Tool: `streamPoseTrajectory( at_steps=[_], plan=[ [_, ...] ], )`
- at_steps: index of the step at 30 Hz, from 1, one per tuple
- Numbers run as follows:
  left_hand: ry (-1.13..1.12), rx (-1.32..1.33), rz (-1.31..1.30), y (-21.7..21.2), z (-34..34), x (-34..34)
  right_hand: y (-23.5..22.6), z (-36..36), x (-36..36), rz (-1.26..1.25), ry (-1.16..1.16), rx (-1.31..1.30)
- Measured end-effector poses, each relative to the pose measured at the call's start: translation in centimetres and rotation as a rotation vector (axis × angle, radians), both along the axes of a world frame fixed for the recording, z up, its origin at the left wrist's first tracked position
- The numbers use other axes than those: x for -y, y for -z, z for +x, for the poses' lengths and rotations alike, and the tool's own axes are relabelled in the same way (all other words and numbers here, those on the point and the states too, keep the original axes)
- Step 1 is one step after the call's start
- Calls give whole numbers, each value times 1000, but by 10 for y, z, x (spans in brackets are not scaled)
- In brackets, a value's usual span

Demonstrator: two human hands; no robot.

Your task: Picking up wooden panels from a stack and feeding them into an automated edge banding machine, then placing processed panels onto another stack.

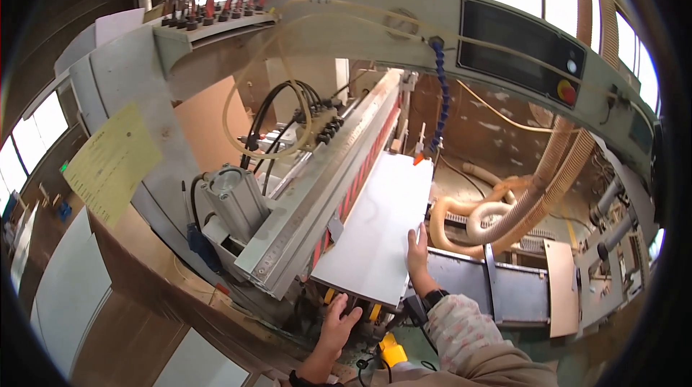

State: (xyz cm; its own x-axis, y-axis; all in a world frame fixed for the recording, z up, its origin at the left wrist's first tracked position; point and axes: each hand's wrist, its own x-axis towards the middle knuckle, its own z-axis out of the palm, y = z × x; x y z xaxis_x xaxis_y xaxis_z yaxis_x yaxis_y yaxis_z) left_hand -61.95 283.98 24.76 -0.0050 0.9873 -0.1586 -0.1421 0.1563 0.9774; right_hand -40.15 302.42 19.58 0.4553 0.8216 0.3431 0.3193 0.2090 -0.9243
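A white rectangular panel (378, 225) lies flat on the machine bed, long side running away from me. Its left edge sits beside a long metal beam (317, 199) with red and black striping along the side. My right hand (417, 253) is at the panel's right edge, fingers stretched out along it. Just below the panel's near edge is my left hand (339, 326), fingers apart and nothing held in them; whether its fingertips touch the edge I cannot tell. A blue segmented hose (440, 91) with an orange nozzle (419, 160) hangs over the panel's far end.
An overhead machine arm carries a control panel (522, 48) with a red button (567, 91). Ribbed hoses (458, 217) coil to the right. A metal cylinder (234, 196) stands at left, near a yellow paper sheet (115, 163). White boards (202, 362) lean at lower left; a yellow part (393, 349) is below.
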Motion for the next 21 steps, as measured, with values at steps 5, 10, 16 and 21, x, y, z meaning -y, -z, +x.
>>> streamPoseTrajectory(
  at_steps=[5,10,16,21],
  plan=[
    [327,238,-281,-3,-22,44,1,-1,4,-5,49,56],
    [267,259,-349,2,-25,60,-6,-7,7,-54,66,47],
    [268,233,-332,2,-11,64,2,1,3,-8,110,134],
    [240,49,-105,-25,-7,83,-7,-3,12,-136,2,117]
  ],
)
